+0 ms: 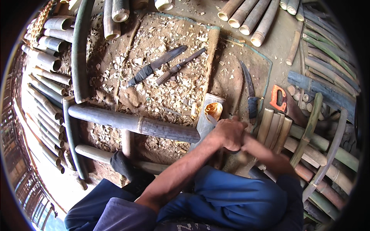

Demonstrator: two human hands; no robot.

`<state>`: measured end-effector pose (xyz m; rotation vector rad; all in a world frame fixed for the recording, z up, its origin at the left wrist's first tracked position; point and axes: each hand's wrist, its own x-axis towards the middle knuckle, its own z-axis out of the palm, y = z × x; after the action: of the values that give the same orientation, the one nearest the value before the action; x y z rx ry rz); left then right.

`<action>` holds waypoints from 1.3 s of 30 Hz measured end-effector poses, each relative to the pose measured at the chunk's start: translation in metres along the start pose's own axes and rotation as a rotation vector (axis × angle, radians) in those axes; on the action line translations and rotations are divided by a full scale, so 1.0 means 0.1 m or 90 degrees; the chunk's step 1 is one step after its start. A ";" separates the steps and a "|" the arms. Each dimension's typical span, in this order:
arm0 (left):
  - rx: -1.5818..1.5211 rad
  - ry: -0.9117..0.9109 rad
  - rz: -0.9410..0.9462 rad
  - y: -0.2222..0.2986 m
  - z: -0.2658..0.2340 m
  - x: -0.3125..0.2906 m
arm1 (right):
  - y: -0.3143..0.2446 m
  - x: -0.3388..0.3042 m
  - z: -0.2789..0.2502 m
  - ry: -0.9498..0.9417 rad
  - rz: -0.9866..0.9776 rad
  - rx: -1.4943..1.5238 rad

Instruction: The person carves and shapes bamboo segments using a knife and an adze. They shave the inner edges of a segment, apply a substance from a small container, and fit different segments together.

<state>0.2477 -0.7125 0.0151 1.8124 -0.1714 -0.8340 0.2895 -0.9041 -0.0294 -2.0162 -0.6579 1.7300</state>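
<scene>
My left hand [226,134] and my right hand [243,139] come together in front of my knees, both closed around a knife and partly overlapping. The knife's pale blade [211,119] reaches up and left to the mouth of a grey bamboo tube [203,125], whose cut end shows a yellow, shaved inside. Its handle is mostly hidden by my fingers. Some blur covers the right hand and wrist. Against the tube's left side ends a thick, dark bamboo pole [135,124], lying crosswise over a low bamboo frame [72,142].
Beyond lie a broad dark-bladed knife [160,64] and a slim tool [180,66] on mats strewn with chips. A curved knife [249,88] and an orange-handled saw [279,99] lie to the right. Bamboo lengths are stacked left [50,100], right [331,154] and far [248,19].
</scene>
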 end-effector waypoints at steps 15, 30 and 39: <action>-0.009 -0.006 0.054 -0.11 -0.09 -0.19 | -0.18 0.11 0.18 -0.002 0.022 0.023; 0.089 -0.236 0.050 -0.18 -0.29 -0.13 | -0.18 0.26 0.59 0.056 0.046 0.398; 0.054 0.618 0.047 -1.21 -0.62 -0.53 | -0.29 -0.10 0.97 0.638 0.034 0.171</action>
<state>0.2139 -0.5890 -0.0555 2.0779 0.3554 0.1639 0.1896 -0.8870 -0.0194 -2.3233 -0.0258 0.5846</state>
